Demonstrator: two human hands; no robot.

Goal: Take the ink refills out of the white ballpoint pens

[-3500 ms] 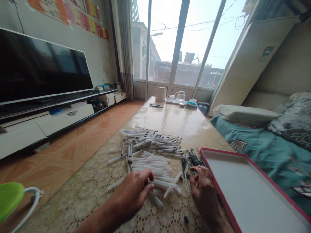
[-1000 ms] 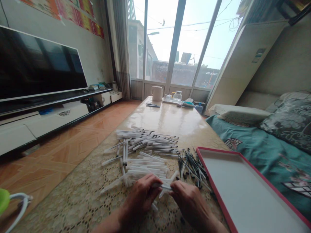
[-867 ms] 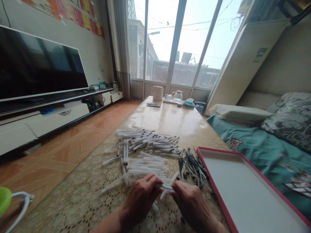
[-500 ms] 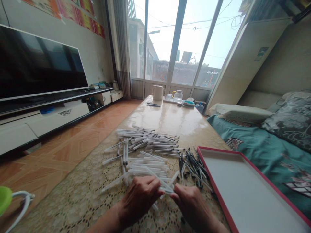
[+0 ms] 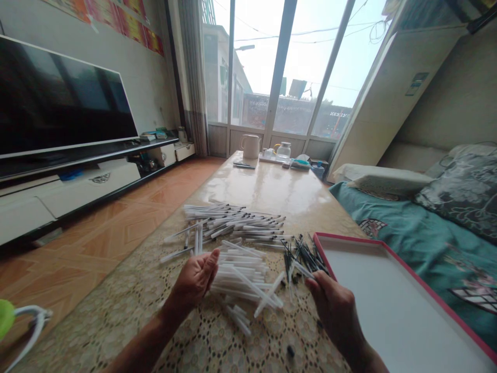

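My left hand [image 5: 196,277] is lifted just left of a loose heap of white pen tubes [image 5: 243,272], fingers curled round one white tube. My right hand [image 5: 334,305] reaches to a small bundle of thin dark refills [image 5: 303,256], its fingertips pinched on one of them. A second, tidier pile of white pens with dark tips [image 5: 233,223] lies farther back. All of it rests on a lace cloth [image 5: 135,311] over a long glossy table [image 5: 272,191].
A shallow white tray with a red rim [image 5: 388,290] lies at my right. A small black piece [image 5: 290,351] sits on the cloth near me. A jug [image 5: 250,146] and glass pot [image 5: 283,151] stand at the far end. TV [image 5: 58,103] left, bed [image 5: 427,248] right.
Half a second ago both hands met over one white tube. They have parted: the left hand drew back to the left, the right hand went right to the dark refills.
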